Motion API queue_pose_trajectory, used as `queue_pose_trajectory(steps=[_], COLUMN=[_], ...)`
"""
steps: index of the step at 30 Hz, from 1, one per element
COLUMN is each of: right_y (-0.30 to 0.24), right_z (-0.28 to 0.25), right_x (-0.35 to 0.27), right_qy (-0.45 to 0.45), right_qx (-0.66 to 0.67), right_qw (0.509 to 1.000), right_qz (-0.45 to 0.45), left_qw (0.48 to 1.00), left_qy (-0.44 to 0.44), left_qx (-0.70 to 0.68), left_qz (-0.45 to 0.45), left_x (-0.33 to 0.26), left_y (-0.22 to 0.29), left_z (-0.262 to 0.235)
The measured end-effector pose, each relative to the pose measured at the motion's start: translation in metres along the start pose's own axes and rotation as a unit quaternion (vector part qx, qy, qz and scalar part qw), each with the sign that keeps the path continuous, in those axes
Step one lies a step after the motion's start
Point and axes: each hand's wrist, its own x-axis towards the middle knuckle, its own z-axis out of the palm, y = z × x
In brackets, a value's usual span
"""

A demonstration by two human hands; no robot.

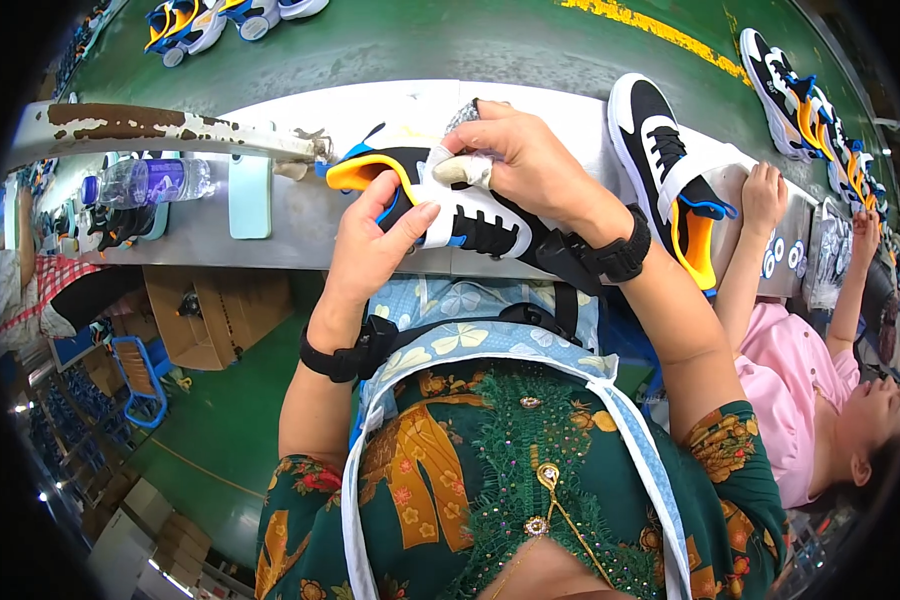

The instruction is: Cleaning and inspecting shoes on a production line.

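Observation:
A black and white sneaker with a yellow-orange lining lies in front of me on the white table, toe to the right. My left hand pinches its collar and white strap between thumb and fingers. Over the strap, my right hand is closed on a crumpled grey-white cloth at the upper. An off-white covering wraps one of its fingertips. A second sneaker of the same kind stands to the right, its toe pointing away.
A metal arm with chipped paint reaches in from the left, near a water bottle and a pale blue phone. A co-worker in pink sits at right. Below left are a cardboard box and a blue stool.

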Motion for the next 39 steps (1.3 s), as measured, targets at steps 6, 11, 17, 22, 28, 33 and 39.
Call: queue_pose_trajectory(steps=[6,11,17,22,28,33,39], right_y=[-0.004,-0.005,-0.007,-0.051,-0.099,-0.04,-0.076], right_z=[0.008,0.015,0.013,-0.069,-0.14,-0.086,0.004], right_x=[0.006,0.007,0.013,-0.029,-0.169,-0.221,-0.172], right_qy=[-0.018,0.015,0.09,0.11,-0.077,0.019,-0.066], right_qx=[0.003,-0.011,-0.13,-0.173,-0.407,-0.387,-0.194], right_qw=[1.0,0.999,0.987,0.979,0.879,0.874,0.956], right_qz=[-0.009,-0.044,0.002,-0.002,0.236,0.295,0.212], left_qw=[1.0,0.999,0.999,0.988,0.975,0.981,0.826], left_qy=[0.002,0.012,0.009,0.061,0.064,0.082,0.023], left_qx=[-0.027,-0.038,-0.033,-0.128,-0.193,-0.152,0.435], left_qz=[-0.008,-0.001,0.005,-0.057,-0.086,-0.083,0.358], left_x=[-0.005,-0.006,-0.001,-0.009,-0.019,-0.011,-0.024], left_y=[-0.005,-0.007,-0.003,0.005,0.029,0.028,0.06], left_z=[-0.003,-0.001,0.01,-0.002,-0.023,-0.017,0.058])
